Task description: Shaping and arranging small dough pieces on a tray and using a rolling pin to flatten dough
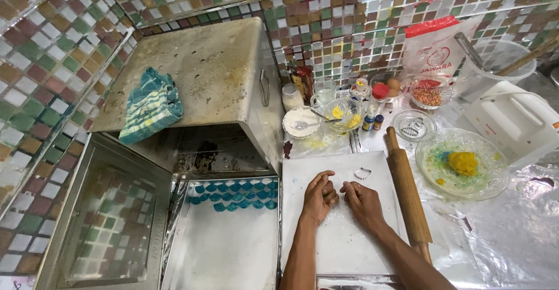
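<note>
Both hands pressed together on the white board, centre of bench.

Left hand (319,195) and right hand (362,201) lie knuckles-up on the board (338,243), fingers curled under and tips meeting between them; whether anything is in either grip I cannot tell, it is hidden under the fingers. Small metal cutter (363,173) lies on the board just beyond the right hand, apart from it. Rolling pin (407,194) lies along the board's right edge. Glass plate (463,165) right of the pin, holding a yellow dough lump (463,162) over green-blue smears. Left of the board, a tray (227,249) with blue pieces (236,195) in rows at its far end, before an open metal oven (215,74); striped cloth (151,105) on its top.
</note>
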